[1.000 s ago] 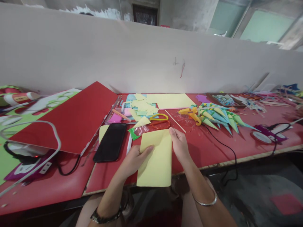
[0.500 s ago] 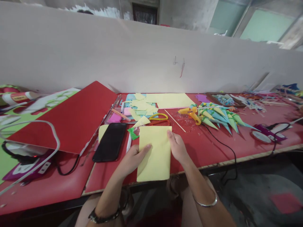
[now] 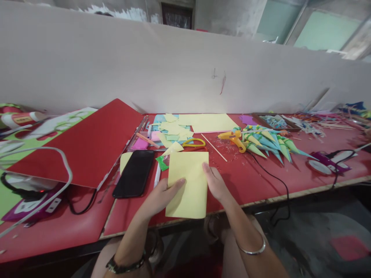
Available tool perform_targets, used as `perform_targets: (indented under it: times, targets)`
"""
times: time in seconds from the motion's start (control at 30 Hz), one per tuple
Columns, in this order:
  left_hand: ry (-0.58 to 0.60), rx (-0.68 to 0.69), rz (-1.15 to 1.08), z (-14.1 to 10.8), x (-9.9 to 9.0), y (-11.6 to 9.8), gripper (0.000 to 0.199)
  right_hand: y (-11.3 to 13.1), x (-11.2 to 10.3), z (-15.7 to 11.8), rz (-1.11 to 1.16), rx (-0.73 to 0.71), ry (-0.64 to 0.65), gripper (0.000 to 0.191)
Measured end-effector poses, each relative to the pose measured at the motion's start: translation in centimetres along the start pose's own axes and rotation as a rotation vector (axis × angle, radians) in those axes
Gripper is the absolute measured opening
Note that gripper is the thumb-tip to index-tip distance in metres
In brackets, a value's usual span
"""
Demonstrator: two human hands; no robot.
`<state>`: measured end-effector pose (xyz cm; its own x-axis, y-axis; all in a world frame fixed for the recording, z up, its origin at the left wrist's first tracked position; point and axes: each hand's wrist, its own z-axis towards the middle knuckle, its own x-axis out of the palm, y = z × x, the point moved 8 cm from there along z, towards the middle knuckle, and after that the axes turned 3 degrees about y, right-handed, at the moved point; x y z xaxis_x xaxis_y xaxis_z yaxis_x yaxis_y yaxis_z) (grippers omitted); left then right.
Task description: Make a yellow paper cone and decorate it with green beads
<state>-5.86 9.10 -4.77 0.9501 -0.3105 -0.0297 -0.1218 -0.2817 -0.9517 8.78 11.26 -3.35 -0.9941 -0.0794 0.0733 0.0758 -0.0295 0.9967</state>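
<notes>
A pale yellow sheet of paper [image 3: 191, 200] is held upright-ish between both hands, over the near edge of the red table. My left hand [image 3: 164, 195] grips its left side, thumb on the front face and fingers hidden behind. My right hand [image 3: 216, 181] pinches the right edge near the upper corner. Just beyond the sheet lie scissors with yellow handles [image 3: 194, 143], a green wrapper [image 3: 162, 163] and a cut yellow piece [image 3: 174, 148]. A black phone [image 3: 135, 173] rests to the left of my left hand.
Yellow paper scraps [image 3: 174, 127] and a larger yellow sheet [image 3: 216, 122] lie at the back. A yellow glue gun [image 3: 236, 139] with a black cord sits beside blue-green paper cones [image 3: 269, 141]. Left stand a red board [image 3: 95, 143] and a purple power strip [image 3: 37, 204].
The yellow paper has shifted slightly up and to the left, with both hands still holding it. Nothing else on the table has visibly moved.
</notes>
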Motion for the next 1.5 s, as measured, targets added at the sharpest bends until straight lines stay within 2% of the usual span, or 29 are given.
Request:
perform_targets:
  times: [0.1,0.2,0.4,0.57,0.7,0.97,1.17,1.37,1.5]
  targets:
    - [0.024,-0.005,0.051,-0.1,-0.4,0.2,0.050,0.2,0.6,-0.1,-0.087,-0.056,0.042,0.047]
    - [0.037,-0.012,0.093,-0.2,-0.6,0.2,0.051,0.3,0.5,-0.1,-0.165,-0.083,0.015,0.051]
    - [0.006,-0.021,0.075,-0.5,-0.9,-0.1,0.059,0.0,1.3,-0.5,-0.097,-0.041,0.158,0.053]
    - [-0.004,-0.022,0.077,-0.5,-1.2,0.0,0.061,0.0,1.2,-0.7,-0.205,-0.044,0.152,0.059]
    - [-0.009,-0.018,0.066,-0.3,-1.5,0.2,0.060,0.2,1.4,-0.8,-0.197,-0.058,0.179,0.056]
    - [-0.038,0.033,0.030,-0.5,-1.8,-0.6,0.059,1.0,1.5,-0.7,-0.361,-0.171,0.190,0.047]
    - [-0.097,0.060,0.025,-0.7,-2.1,-1.0,0.060,0.7,2.2,-0.9,-0.362,-0.154,0.313,0.049]
    - [-0.084,0.084,0.009,-0.6,-2.0,-1.1,0.061,0.9,1.8,-0.8,-0.433,-0.187,0.258,0.049]
    - [-0.148,0.116,0.001,-0.6,-2.5,-1.2,0.067,0.3,2.6,-1.1,-0.401,-0.112,0.390,0.048]
